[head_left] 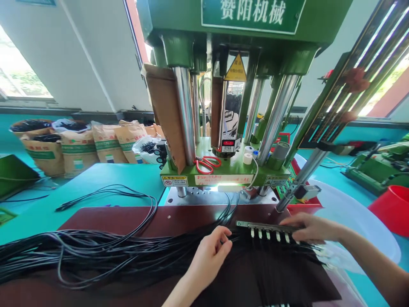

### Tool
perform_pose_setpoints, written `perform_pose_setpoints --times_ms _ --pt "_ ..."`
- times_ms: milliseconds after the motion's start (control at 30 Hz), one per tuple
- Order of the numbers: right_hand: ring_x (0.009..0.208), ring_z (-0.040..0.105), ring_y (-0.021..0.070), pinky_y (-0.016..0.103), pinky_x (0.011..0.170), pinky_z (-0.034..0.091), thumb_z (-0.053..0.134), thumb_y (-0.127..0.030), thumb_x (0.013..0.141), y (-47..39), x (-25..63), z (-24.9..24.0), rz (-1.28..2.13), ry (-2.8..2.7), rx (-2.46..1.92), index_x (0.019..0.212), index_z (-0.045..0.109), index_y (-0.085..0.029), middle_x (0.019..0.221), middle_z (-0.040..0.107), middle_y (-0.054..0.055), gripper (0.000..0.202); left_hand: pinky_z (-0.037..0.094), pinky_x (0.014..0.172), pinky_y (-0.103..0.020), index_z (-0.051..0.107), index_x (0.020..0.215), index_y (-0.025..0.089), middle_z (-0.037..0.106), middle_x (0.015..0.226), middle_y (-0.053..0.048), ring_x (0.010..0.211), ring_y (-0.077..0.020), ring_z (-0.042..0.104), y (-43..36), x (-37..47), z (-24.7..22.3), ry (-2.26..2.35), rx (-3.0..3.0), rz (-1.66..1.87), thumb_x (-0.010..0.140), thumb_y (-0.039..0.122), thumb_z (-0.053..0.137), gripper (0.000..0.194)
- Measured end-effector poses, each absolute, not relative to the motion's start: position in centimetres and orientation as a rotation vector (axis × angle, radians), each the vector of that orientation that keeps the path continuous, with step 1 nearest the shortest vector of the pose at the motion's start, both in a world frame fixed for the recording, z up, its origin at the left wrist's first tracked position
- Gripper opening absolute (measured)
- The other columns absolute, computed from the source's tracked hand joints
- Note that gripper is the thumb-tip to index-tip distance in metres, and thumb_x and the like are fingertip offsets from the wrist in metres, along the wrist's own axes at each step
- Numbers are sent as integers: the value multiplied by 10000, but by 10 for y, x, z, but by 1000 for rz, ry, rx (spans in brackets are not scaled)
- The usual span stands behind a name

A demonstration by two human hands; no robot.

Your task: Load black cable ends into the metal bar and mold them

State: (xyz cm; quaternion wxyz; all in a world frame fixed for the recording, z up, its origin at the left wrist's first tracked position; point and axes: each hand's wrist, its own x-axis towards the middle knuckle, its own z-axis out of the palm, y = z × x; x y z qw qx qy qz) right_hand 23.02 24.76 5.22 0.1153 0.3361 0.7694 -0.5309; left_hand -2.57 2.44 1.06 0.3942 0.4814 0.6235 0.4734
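Observation:
A metal strip [260, 226] with several pale connector pieces along its front edge lies over black cables at the right. My right hand [306, 227] is closed on the right end of this strip. Left of the strip, my left hand [214, 249] has its fingers curled over the black cables, thumb and forefinger a little apart; nothing shows between them. Long black cables [128, 243] run in a loose bundle from the left edge to beneath my left hand. A dark sheet [297, 273] lies below the strip.
A green press [243, 170] stands ahead, with red-handled scissors [207, 164] on its base. More cable lies on the turquoise table [105, 179] at left. Paper sacks [78, 149] line the wall. A white basin [351, 217] and a red bucket [393, 209] are at right.

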Motion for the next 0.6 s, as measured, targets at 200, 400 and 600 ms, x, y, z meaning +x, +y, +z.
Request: perform_pose_setpoints --times_ms 200,400,600 --pt "762 542 185 265 662 435 492 -83 553 257 166 38 -862 2824 591 778 695 -182 789 574 29 319 313 439 -191 533 867 184 497 632 22 518 -89 433 18 -53 13 1644 1169 1178 806 362 425 217" --pt "857 543 183 301 813 411 426 -30 563 252 159 9 -829 3018 712 902 671 -188 880 589 44 447 321 431 -184 562 836 176 515 636 14 569 -108 461 36 -75 6 1587 1099 1275 755 374 505 221" --pt "869 574 197 317 802 434 421 -189 785 238 164 -3 -798 3175 1012 947 632 -168 920 643 67 267 421 646 -234 555 829 173 586 710 9 689 -131 562 105 -87 -16 1245 428 1598 651 198 634 196"
